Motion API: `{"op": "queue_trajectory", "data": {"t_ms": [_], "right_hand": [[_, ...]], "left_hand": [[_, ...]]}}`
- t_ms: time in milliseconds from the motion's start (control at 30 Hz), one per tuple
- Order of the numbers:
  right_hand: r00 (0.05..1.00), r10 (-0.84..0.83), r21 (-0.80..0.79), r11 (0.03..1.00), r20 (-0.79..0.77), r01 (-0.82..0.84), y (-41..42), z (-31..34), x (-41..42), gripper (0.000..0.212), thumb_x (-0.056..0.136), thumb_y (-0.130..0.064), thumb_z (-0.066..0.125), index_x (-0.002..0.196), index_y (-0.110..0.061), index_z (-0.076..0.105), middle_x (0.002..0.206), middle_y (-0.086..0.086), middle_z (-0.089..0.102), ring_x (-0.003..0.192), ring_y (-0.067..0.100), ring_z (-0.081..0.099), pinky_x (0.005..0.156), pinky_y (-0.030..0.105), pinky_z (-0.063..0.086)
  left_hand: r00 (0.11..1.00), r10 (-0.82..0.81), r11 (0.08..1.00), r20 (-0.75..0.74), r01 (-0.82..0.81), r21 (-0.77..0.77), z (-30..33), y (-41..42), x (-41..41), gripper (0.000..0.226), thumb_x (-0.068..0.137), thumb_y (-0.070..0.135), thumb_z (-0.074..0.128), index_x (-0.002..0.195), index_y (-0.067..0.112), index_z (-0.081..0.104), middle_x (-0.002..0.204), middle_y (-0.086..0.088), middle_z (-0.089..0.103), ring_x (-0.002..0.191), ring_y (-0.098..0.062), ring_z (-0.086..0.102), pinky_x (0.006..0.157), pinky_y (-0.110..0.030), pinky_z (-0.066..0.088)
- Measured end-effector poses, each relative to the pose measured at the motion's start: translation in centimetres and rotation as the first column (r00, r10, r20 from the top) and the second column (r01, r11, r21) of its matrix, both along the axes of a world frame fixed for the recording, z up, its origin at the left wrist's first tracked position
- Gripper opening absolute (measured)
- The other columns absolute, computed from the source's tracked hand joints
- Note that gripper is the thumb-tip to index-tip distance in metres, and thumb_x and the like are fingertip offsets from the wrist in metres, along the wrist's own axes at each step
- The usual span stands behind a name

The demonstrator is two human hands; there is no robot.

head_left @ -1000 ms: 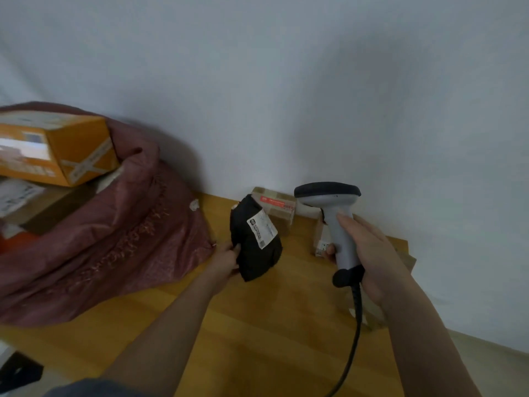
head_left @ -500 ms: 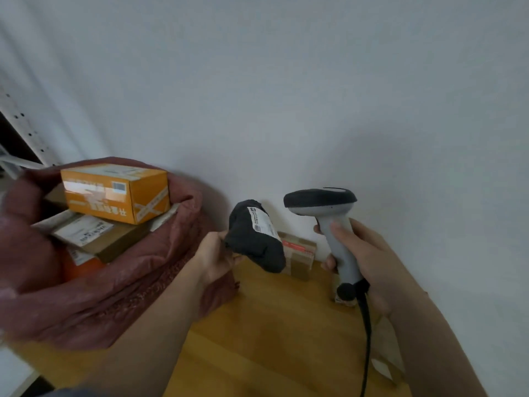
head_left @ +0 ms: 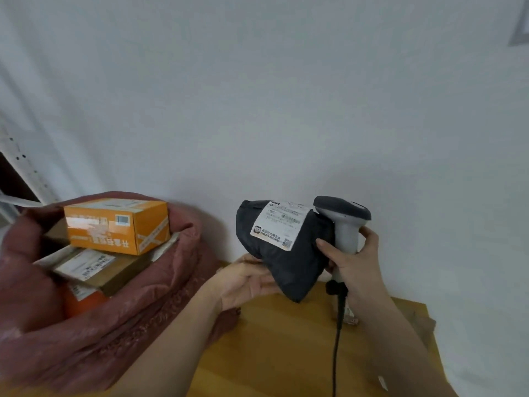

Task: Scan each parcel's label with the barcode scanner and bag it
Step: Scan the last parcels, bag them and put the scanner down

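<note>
A black soft parcel with a white label is held up above the wooden table. My left hand grips it from below at its left end, palm turned up. My right hand grips the handle of the grey barcode scanner. The scanner's dark head sits just right of the label and touches or nearly touches the parcel's upper right corner. Its black cable hangs down over the table.
A dark pink bag stands open at the left, holding an orange box on top of brown labelled boxes. A small parcel lies on the table behind my right wrist. A white wall is close behind.
My left hand has lifted the black parcel up and to the right, against the scanner's head, and the label now faces me. The scanner has barely moved.
</note>
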State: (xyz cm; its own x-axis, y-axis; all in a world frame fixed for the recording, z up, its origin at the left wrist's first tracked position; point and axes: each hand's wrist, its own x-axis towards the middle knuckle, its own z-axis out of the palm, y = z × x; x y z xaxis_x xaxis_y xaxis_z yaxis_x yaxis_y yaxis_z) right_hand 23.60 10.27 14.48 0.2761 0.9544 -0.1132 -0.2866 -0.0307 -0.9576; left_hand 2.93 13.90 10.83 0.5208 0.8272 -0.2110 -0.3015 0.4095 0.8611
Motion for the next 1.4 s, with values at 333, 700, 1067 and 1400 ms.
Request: {"op": "queue_trajectory", "data": {"t_ms": [333,700,1067,1400], "right_hand": [[0.980,0.080,0.032,0.996,0.184,-0.088,-0.6,0.2,1.2,0.071,0.077,0.000,0.078,0.125,-0.033,0.036,0.100,0.008,0.062,0.078,0.022,0.066,0.061,0.030,0.055],[0.951,0.303,0.000,0.953,0.057,-0.304,-2.6,2.8,-0.4,0.026,0.095,-0.040,0.053,0.116,-0.025,0.059,0.106,0.003,0.071,0.062,0.024,0.060,0.067,0.039,0.055],[0.896,0.397,0.073,0.905,0.200,-0.418,-5.6,5.1,-0.8,0.032,0.090,-0.037,0.052,0.120,-0.024,0.056,0.097,0.001,0.073,0.062,0.023,0.058,0.066,0.039,0.053],[0.886,0.387,0.074,0.906,0.254,-0.417,-6.9,6.1,0.5,0.032,0.091,-0.033,0.050,0.121,-0.022,0.054,0.101,0.005,0.070,0.060,0.022,0.058,0.062,0.036,0.053]], "left_hand": [[0.979,0.134,0.986,-0.157,-0.116,0.120,3.5,0.4,-2.9,0.052,0.082,0.022,0.075,0.130,0.007,0.058,0.125,-0.017,0.064,0.106,-0.027,0.066,0.079,-0.039,0.057],[0.805,0.593,0.804,-0.003,-0.593,0.047,1.5,2.4,-5.0,0.038,0.092,-0.002,0.057,0.129,0.007,0.057,0.119,-0.016,0.068,0.108,-0.033,0.066,0.088,-0.049,0.055],[0.666,0.745,0.666,0.033,-0.742,-0.079,-0.5,2.9,-7.0,0.038,0.091,-0.002,0.058,0.127,0.010,0.059,0.119,-0.016,0.068,0.107,-0.034,0.066,0.089,-0.051,0.053],[0.585,0.810,0.576,-0.045,-0.808,-0.123,-1.1,1.9,-7.4,0.040,0.090,0.000,0.060,0.129,0.009,0.057,0.118,-0.016,0.068,0.103,-0.034,0.067,0.085,-0.053,0.055]]}}
